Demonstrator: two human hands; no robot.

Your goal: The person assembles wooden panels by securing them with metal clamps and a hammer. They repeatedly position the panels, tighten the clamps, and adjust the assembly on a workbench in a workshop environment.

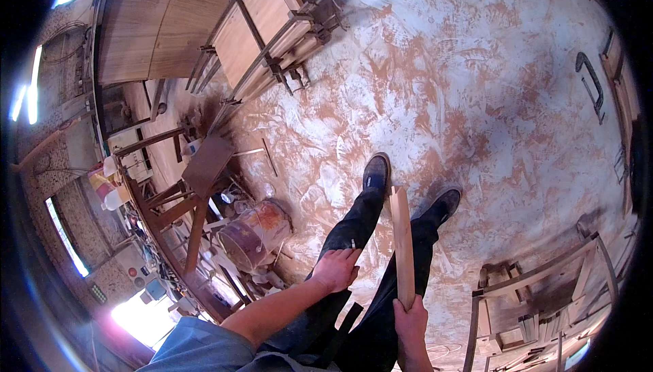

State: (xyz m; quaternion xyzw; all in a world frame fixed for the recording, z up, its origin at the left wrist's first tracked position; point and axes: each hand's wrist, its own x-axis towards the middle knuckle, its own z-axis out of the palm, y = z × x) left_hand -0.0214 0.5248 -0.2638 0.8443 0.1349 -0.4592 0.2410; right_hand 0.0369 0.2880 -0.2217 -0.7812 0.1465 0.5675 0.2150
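My right hand is wrapped round the lower end of a narrow, pale wooden board. The board points away from me, in front of my legs, and its far end looks notched or split. My left hand hangs over my left thigh with its fingers curled in. A small bright speck shows just beyond those fingers, and whatever they may hold is too small to name. The board does not touch my left hand.
A stained drum stands left of me beside a cluttered workbench. Clamped wooden panels stand at the upper left. A C-clamp lies on the dusty floor at right. A wooden frame with offcuts stands lower right.
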